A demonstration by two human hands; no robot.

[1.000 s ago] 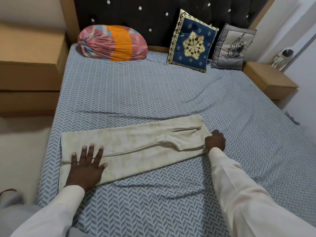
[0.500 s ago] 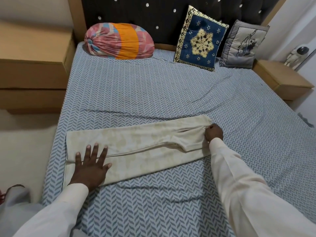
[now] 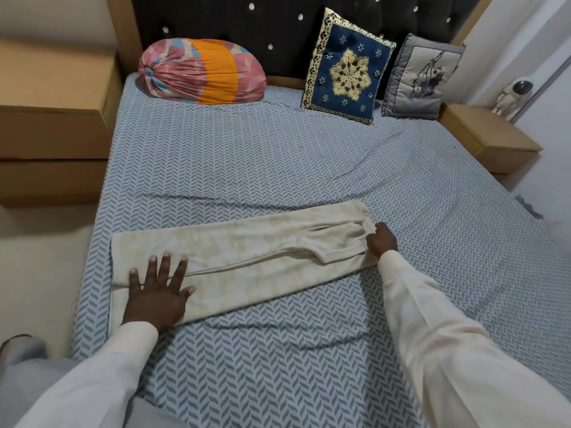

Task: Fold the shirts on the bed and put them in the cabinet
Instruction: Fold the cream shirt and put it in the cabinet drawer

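The right hand (image 3: 382, 240) has shifted up along the shirt (image 3: 247, 251) end.

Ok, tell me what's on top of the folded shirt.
The left hand lies flat on the shirt; the right hand grips its other end. What's beneath is covered.

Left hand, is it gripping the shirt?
No, the left hand lies flat with fingers spread on the shirt.
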